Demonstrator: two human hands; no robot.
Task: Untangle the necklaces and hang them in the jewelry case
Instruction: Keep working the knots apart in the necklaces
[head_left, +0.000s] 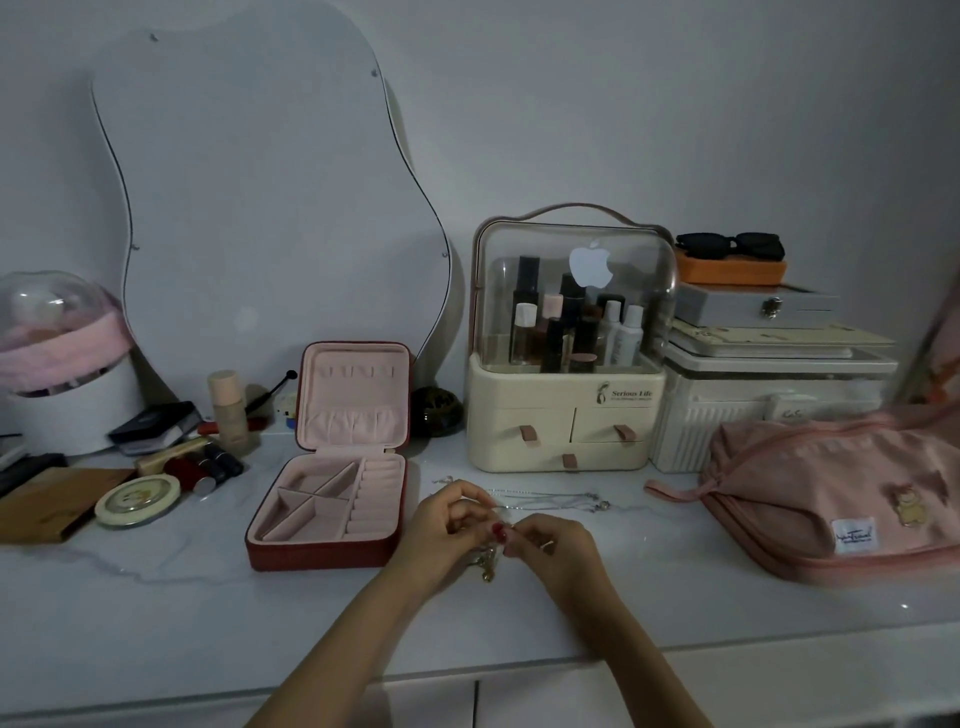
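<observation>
Necklaces (488, 558) hang bunched between both hands, just right of the open case (332, 499). Left hand (447, 525) and right hand (550, 543) each pinch the tangle, grip curled tight. More chains (550, 500) lie on the surface (156, 613) beyond the hands, right of the case. Organizer (566, 415) stands behind them.

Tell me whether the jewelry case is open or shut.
Open. The jewelry case has its lid standing upright, showing the pink lining, and its tray compartments look empty. No necklace hangs in it yet.
</observation>
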